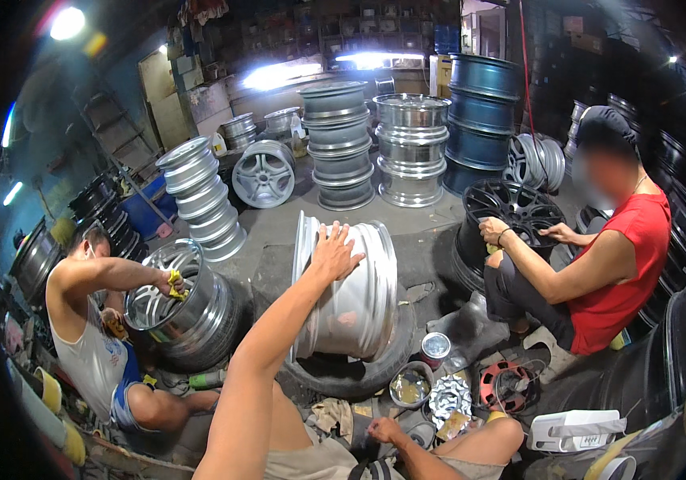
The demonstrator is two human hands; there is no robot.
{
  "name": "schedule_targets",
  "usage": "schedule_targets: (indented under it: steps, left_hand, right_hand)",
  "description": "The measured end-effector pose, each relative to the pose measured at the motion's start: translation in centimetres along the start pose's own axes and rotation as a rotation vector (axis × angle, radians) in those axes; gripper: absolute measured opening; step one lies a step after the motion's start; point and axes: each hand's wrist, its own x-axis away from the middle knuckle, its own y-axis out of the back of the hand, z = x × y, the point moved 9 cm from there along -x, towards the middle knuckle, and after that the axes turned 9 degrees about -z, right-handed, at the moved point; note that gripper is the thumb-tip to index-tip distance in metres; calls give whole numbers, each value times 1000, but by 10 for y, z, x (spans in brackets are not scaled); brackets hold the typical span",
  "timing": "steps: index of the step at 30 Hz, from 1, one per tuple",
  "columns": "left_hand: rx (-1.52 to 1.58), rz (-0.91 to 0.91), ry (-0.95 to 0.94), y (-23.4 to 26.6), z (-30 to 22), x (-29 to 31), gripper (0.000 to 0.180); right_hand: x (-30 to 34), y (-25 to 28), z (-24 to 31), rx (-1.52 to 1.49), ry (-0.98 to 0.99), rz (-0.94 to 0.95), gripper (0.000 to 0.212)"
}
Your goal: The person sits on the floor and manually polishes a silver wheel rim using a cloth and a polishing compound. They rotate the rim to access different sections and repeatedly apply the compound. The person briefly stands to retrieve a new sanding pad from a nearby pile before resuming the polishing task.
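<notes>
Grey floor [271, 220] is backed by stacked rims [335, 144]; co-workers [627, 256] are seated either side. On a tyre [391, 374], the silver wheel rim [355, 300] is stood on edge, a can [436, 347] nearby. Its top is touched by the left hand [333, 254], fingers apart; whether the lowered right hand [385, 430] is closed cannot be told.

Central wheel rim [359, 300] smooth satin metal; tire [343, 386] matt rubber
</notes>
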Motion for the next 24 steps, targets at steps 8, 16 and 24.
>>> schedule_targets:
  steps: [8,16,24]
  left_hand:
    - [210,-129,-20,34,18,-7,42]
    - [546,-79,891,-9,160,-3,50]
    - [543,-100,969,-29,140,9,38]
  right_hand:
    - [-10,35,32,-72,148,-150,29]
    - [-7,158,93,-499,200,-528,14]
    - [-22,288,82,-637,-38,-977,22]
